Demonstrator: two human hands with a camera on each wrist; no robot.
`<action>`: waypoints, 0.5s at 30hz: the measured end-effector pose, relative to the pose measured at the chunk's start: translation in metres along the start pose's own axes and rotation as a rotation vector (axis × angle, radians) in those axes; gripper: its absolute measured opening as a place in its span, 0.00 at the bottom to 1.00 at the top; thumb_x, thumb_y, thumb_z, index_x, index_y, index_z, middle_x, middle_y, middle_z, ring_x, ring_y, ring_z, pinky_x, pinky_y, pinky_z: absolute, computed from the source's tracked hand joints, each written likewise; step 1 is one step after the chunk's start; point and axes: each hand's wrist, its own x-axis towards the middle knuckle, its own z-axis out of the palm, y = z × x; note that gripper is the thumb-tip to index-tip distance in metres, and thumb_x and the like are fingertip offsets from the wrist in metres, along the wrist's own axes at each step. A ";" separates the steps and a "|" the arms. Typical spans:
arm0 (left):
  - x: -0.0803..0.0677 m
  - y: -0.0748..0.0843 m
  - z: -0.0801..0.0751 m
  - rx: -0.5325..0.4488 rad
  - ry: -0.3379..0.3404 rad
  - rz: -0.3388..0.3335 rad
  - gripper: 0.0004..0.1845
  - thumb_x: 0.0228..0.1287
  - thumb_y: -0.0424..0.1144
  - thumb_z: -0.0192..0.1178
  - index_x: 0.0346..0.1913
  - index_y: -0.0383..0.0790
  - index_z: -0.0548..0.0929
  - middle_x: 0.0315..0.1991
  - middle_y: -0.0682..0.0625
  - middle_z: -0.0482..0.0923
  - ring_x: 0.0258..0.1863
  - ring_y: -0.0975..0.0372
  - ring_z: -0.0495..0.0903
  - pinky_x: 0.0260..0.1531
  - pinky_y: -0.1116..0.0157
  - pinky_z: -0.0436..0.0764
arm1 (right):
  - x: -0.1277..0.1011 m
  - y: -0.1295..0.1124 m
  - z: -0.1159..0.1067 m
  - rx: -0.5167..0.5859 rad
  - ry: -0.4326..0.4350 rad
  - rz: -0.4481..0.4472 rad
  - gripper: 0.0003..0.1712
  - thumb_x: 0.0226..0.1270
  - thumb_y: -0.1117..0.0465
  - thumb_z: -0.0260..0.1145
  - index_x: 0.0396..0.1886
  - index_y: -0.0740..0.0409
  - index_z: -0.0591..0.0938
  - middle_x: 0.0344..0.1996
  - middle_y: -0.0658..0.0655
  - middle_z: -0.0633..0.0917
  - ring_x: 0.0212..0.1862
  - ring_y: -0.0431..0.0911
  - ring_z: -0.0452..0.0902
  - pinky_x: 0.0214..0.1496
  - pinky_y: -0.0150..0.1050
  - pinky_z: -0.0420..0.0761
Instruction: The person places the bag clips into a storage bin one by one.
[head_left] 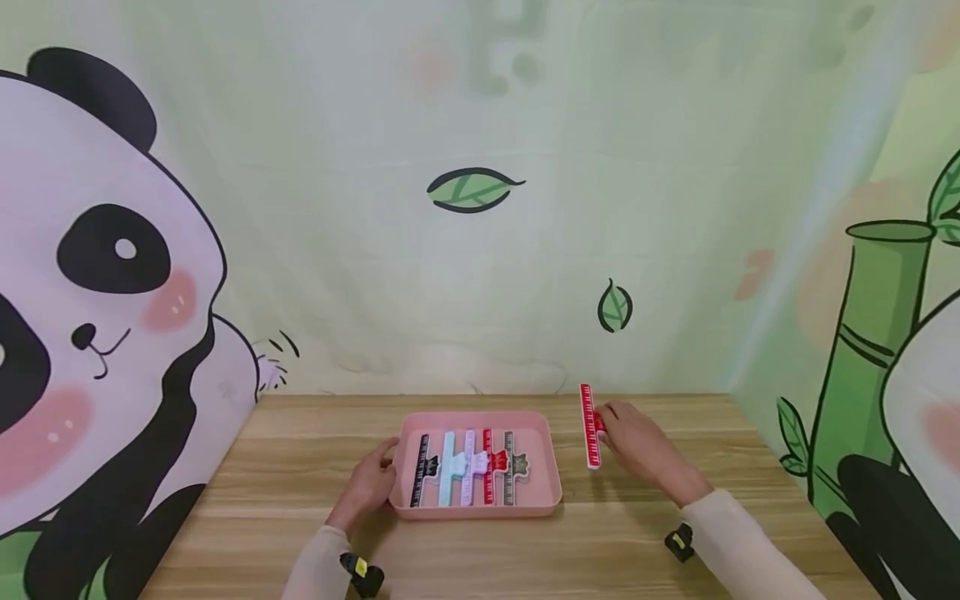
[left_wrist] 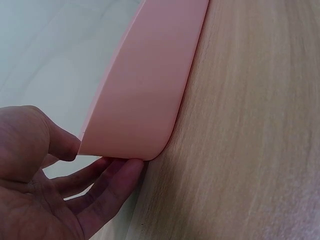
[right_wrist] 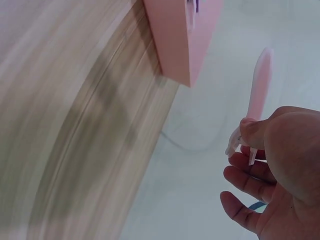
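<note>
One clip in hand: long red plastic clip printed like a ruler (head_left: pixel 591 426), pinched by the right hand (head_left: pixel 637 446) just right of the tray, raised over the table and pointing away from the person.
Right hand: thumb and fingers closed round the clip's handle end; in the right wrist view the clip (right_wrist: pixel 260 95) shows pale and blurred, so its print cannot be read there.
Tray: shallow pink plastic rectangular tray (head_left: pixel 553 467), resting on the table in front of the person, between the two hands.
Tray contents: five ruler-print clips lying side by side, lengthwise front to back; from left, black clip (head_left: pixel 421 471), pale blue clip (head_left: pixel 448 468), lilac clip (head_left: pixel 470 467), second red clip (head_left: pixel 490 467), grey clip (head_left: pixel 511 467).
Left hand: left hand (head_left: pixel 371 483) holds the tray's near left corner, thumb on the outer wall, fingers (left_wrist: pixel 112 180) curled beneath the rim (left_wrist: pixel 150 95).
Table: light wood-grain tabletop (head_left: pixel 315 454).
Backdrop: pale green wall with a cartoon panda (head_left: pixel 97 292), drawn leaves and bamboo (head_left: pixel 870 350).
</note>
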 end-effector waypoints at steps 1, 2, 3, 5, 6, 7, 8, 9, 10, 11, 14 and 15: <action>0.000 0.000 0.000 0.001 0.002 0.003 0.29 0.71 0.32 0.45 0.75 0.44 0.61 0.62 0.29 0.73 0.43 0.52 0.81 0.31 0.62 0.83 | 0.002 -0.003 -0.002 -0.002 -0.009 -0.001 0.25 0.69 0.59 0.64 0.60 0.69 0.75 0.50 0.63 0.80 0.53 0.55 0.77 0.57 0.51 0.80; 0.000 0.000 -0.001 0.000 0.003 0.004 0.29 0.71 0.32 0.45 0.75 0.44 0.61 0.62 0.29 0.73 0.43 0.52 0.81 0.31 0.62 0.83 | 0.004 -0.006 -0.003 -0.005 -0.017 -0.002 0.25 0.69 0.58 0.63 0.60 0.69 0.75 0.51 0.63 0.80 0.54 0.55 0.77 0.57 0.51 0.80; 0.000 0.000 -0.001 0.000 0.005 0.008 0.29 0.71 0.32 0.46 0.75 0.43 0.61 0.62 0.29 0.73 0.43 0.52 0.81 0.31 0.62 0.83 | 0.006 -0.008 -0.004 -0.007 -0.027 0.002 0.25 0.70 0.58 0.62 0.60 0.69 0.75 0.51 0.63 0.80 0.55 0.55 0.77 0.57 0.51 0.79; 0.000 0.000 -0.001 -0.005 0.002 0.006 0.29 0.71 0.32 0.46 0.75 0.43 0.61 0.62 0.29 0.73 0.42 0.52 0.81 0.31 0.62 0.83 | 0.008 -0.013 -0.005 -0.008 -0.040 0.004 0.25 0.71 0.58 0.62 0.61 0.69 0.74 0.52 0.64 0.80 0.55 0.57 0.77 0.57 0.53 0.79; 0.000 0.001 -0.001 -0.009 0.000 0.006 0.30 0.71 0.31 0.46 0.75 0.43 0.61 0.62 0.29 0.73 0.42 0.52 0.81 0.31 0.61 0.83 | 0.010 -0.016 -0.005 -0.009 -0.045 0.006 0.25 0.71 0.58 0.61 0.61 0.69 0.74 0.52 0.65 0.80 0.56 0.57 0.77 0.57 0.53 0.79; 0.000 0.001 -0.001 -0.012 -0.001 0.002 0.30 0.71 0.31 0.46 0.75 0.44 0.61 0.62 0.29 0.73 0.42 0.52 0.81 0.31 0.61 0.83 | 0.011 -0.018 -0.004 -0.011 -0.049 0.006 0.25 0.71 0.57 0.61 0.61 0.69 0.74 0.52 0.65 0.80 0.56 0.57 0.76 0.57 0.53 0.79; 0.000 0.001 -0.001 -0.016 -0.002 -0.001 0.30 0.71 0.31 0.46 0.75 0.44 0.61 0.62 0.29 0.73 0.42 0.52 0.81 0.31 0.61 0.83 | 0.012 -0.019 -0.003 -0.014 -0.049 0.004 0.25 0.71 0.57 0.61 0.61 0.69 0.74 0.53 0.65 0.80 0.56 0.57 0.76 0.57 0.53 0.79; 0.000 0.001 -0.001 -0.014 -0.004 -0.003 0.30 0.71 0.31 0.46 0.75 0.44 0.61 0.62 0.29 0.72 0.43 0.52 0.81 0.31 0.61 0.83 | 0.013 -0.021 -0.002 -0.016 -0.052 0.003 0.25 0.71 0.57 0.61 0.61 0.69 0.74 0.53 0.65 0.80 0.57 0.57 0.76 0.57 0.54 0.79; -0.001 0.002 -0.001 -0.016 -0.004 -0.007 0.30 0.71 0.32 0.46 0.75 0.44 0.61 0.62 0.29 0.72 0.43 0.52 0.81 0.31 0.61 0.83 | 0.014 -0.023 -0.001 -0.017 -0.050 -0.001 0.25 0.71 0.57 0.61 0.61 0.69 0.74 0.53 0.65 0.80 0.57 0.58 0.76 0.57 0.54 0.79; -0.001 0.002 -0.001 -0.017 -0.002 -0.007 0.30 0.71 0.32 0.46 0.75 0.44 0.61 0.62 0.29 0.72 0.43 0.52 0.81 0.31 0.61 0.83 | 0.015 -0.025 0.001 -0.020 -0.050 -0.008 0.25 0.71 0.57 0.61 0.61 0.69 0.74 0.53 0.65 0.80 0.57 0.57 0.76 0.57 0.54 0.79; -0.001 0.003 -0.001 -0.008 0.002 -0.002 0.29 0.71 0.32 0.46 0.75 0.44 0.61 0.62 0.29 0.72 0.43 0.52 0.81 0.31 0.62 0.83 | 0.018 -0.031 0.005 -0.023 -0.038 -0.033 0.24 0.71 0.58 0.62 0.60 0.69 0.75 0.52 0.65 0.80 0.56 0.57 0.77 0.57 0.52 0.80; -0.001 0.002 -0.001 -0.004 0.003 0.005 0.29 0.71 0.31 0.46 0.75 0.43 0.61 0.62 0.29 0.73 0.43 0.51 0.81 0.31 0.61 0.83 | 0.018 -0.033 0.006 -0.020 -0.037 -0.038 0.24 0.71 0.57 0.62 0.60 0.69 0.75 0.52 0.65 0.80 0.55 0.57 0.77 0.57 0.52 0.79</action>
